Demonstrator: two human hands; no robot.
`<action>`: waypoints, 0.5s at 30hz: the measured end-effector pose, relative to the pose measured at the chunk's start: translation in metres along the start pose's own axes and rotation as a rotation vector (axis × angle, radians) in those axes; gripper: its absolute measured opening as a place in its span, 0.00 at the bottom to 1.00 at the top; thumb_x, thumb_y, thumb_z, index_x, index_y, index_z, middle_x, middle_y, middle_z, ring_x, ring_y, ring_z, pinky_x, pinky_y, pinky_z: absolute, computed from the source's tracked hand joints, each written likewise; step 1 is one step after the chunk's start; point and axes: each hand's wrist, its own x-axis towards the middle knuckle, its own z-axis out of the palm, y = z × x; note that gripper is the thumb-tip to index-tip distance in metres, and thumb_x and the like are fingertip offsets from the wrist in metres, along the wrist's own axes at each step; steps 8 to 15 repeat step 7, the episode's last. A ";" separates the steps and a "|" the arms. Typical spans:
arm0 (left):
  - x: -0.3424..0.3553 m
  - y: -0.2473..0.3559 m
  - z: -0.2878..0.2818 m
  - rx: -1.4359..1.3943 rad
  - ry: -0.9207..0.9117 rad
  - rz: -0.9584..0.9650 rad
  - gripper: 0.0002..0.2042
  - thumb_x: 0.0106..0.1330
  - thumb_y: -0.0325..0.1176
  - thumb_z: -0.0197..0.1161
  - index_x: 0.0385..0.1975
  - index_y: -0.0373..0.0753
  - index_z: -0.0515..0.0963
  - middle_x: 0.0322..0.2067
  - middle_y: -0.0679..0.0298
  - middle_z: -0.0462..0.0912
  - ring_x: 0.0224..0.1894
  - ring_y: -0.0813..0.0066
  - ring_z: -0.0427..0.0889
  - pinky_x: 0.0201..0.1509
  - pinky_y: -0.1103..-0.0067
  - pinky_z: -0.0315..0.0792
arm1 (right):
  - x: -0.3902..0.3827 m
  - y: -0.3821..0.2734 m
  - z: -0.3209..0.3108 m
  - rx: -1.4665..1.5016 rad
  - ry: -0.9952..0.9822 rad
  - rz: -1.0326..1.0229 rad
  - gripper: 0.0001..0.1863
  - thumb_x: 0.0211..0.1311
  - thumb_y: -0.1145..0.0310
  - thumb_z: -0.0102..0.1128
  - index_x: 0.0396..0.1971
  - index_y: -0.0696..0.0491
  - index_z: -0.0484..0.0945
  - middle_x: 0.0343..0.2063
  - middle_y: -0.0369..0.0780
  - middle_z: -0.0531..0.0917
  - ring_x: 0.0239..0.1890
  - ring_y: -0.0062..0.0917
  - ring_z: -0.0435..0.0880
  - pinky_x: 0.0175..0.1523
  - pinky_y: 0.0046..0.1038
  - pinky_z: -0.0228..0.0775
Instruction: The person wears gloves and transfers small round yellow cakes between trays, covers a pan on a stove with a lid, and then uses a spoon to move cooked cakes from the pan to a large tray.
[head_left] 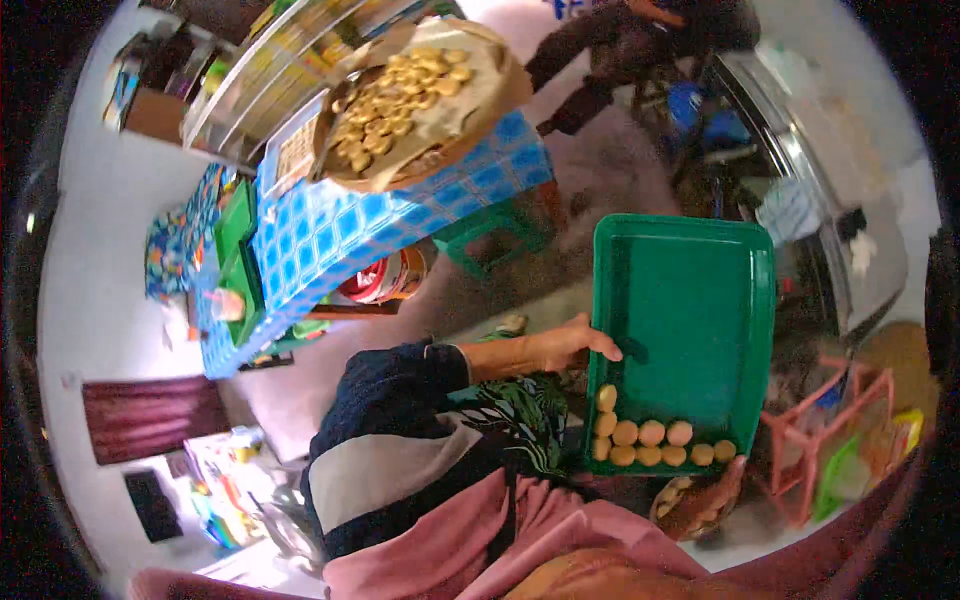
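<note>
A green rectangular tray (690, 300) is held in front of me, tilted. Several round golden-brown cookies (650, 434) lie along its near edge and up the near left corner; the rest of its base is bare. My left hand (578, 345) grips the left rim, thumb over the edge. At the near right corner, my right hand (715, 497) holds the tray from below, its fingers partly hidden and blurred. A small patterned yellowish patch beside that hand cannot be made out.
Far left, a table with a blue checked cloth (350, 230) bears a paper-lined round basket (490, 110) of cookies and green trays (237, 225). A bucket (400, 280) and green stool (490, 240) stand below. A person (640, 60) is beyond. A pink rack (790, 440) stands right.
</note>
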 end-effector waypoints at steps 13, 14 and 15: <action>-0.093 0.065 -0.044 -0.039 0.020 0.345 0.34 0.45 0.30 0.68 0.55 0.37 0.61 0.49 0.60 0.71 0.50 0.69 0.70 0.54 0.71 0.64 | 0.062 -0.216 0.128 0.235 -0.268 0.012 0.32 0.60 0.52 0.46 0.57 0.60 0.58 0.55 0.45 0.66 0.53 0.36 0.69 0.59 0.35 0.59; -0.093 0.065 -0.044 -0.039 0.020 0.345 0.34 0.45 0.30 0.68 0.55 0.37 0.61 0.49 0.60 0.71 0.50 0.69 0.70 0.54 0.71 0.64 | 0.062 -0.216 0.128 0.235 -0.268 0.012 0.32 0.60 0.52 0.46 0.57 0.60 0.58 0.55 0.45 0.66 0.53 0.36 0.69 0.59 0.35 0.59; -0.093 0.065 -0.044 -0.039 0.020 0.345 0.34 0.45 0.30 0.68 0.55 0.37 0.61 0.49 0.60 0.71 0.50 0.69 0.70 0.54 0.71 0.64 | 0.062 -0.216 0.128 0.235 -0.268 0.012 0.32 0.60 0.52 0.46 0.57 0.60 0.58 0.55 0.45 0.66 0.53 0.36 0.69 0.59 0.35 0.59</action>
